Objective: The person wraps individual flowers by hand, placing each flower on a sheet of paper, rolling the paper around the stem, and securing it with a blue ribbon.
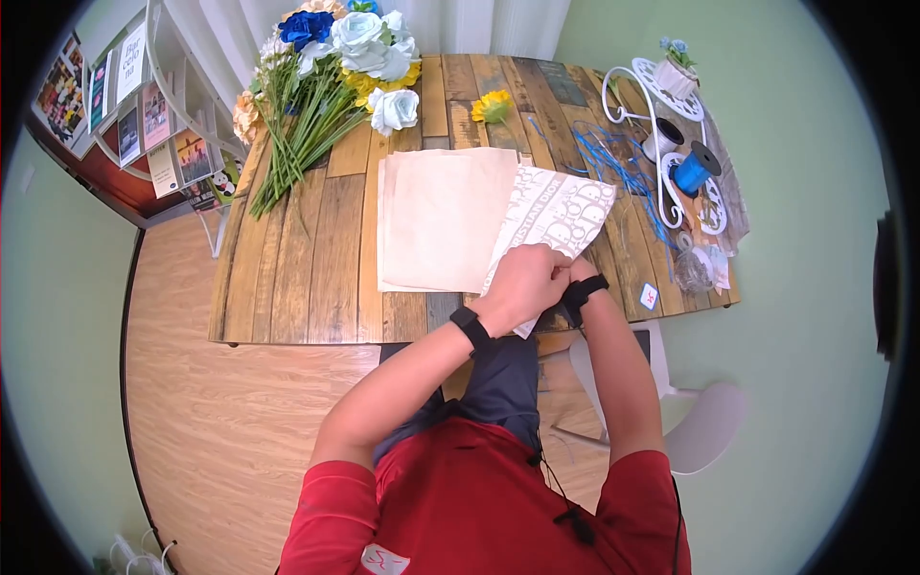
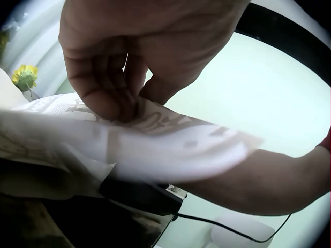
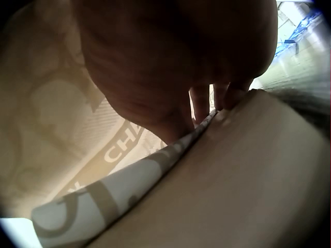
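Patterned wrapping paper (image 1: 565, 206), printed with large letters, is bent over at the table's front edge. My left hand (image 1: 527, 276) pinches its lower part; in the left wrist view the curled fingers of that hand (image 2: 139, 51) meet the thumb on the paper (image 2: 59, 106). Close beside it, my right hand (image 1: 582, 272) is partly covered in the head view. The right wrist view has the right hand (image 3: 181, 62) gripping a folded edge of the paper (image 3: 150, 168) between thumb and fingers.
Beige sheets (image 1: 446, 220) lie left of the patterned paper on the wooden table (image 1: 326, 268). Artificial flowers (image 1: 359, 48) with long stems are at the back left, and a yellow flower (image 1: 492, 106) lies behind the sheets. Blue ribbon (image 1: 613, 158), spools and a white metal stand are at the right.
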The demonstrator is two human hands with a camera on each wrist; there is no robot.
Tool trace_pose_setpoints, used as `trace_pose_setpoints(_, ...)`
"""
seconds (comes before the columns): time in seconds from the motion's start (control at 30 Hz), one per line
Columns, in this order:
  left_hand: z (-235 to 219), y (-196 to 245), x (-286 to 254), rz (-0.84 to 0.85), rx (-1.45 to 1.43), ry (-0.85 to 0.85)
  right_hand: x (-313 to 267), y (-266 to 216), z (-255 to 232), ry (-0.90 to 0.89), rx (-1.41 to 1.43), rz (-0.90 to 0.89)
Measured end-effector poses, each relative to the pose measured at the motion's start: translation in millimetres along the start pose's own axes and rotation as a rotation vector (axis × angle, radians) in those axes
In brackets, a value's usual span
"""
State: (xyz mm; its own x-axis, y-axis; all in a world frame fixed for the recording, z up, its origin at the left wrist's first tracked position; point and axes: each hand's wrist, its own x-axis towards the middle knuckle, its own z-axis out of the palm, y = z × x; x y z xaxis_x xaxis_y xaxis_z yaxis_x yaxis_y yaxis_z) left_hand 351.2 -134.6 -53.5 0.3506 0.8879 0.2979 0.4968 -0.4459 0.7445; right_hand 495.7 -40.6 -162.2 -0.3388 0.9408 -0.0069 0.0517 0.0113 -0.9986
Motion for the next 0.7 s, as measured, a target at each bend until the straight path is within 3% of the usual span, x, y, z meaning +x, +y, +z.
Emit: trace_pose_setpoints(0.7, -4, -4, -20, -0.016, -0.232, 0.111, -18, -77, 12, 0.118, 0.101, 0.25)
